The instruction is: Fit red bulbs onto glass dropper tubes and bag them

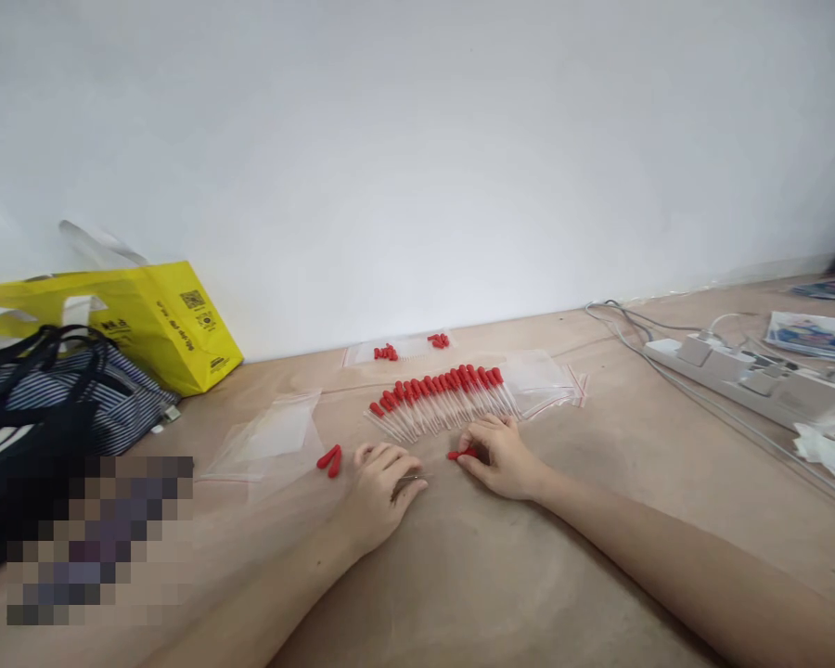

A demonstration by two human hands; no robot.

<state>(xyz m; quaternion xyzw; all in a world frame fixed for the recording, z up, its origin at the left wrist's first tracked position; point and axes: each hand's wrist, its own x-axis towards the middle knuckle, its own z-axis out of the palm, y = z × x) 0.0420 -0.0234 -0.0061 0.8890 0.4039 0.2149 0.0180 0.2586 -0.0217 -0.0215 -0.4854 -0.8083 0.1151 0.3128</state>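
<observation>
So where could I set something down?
Bare table shows between left forearm and right forearm, and between the right forearm and white power strip. Crowded: beyond left hand and right hand (red-capped tubes, plastic bags) and far left (yellow bag).

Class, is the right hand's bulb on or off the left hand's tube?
Off: the right hand holds the red bulb; the left hand holds the tube, a gap between them.

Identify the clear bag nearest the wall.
The far bag, with two red clusters; the left bag and right bag lie farther from the wall, flanking the red-topped tubes.
</observation>
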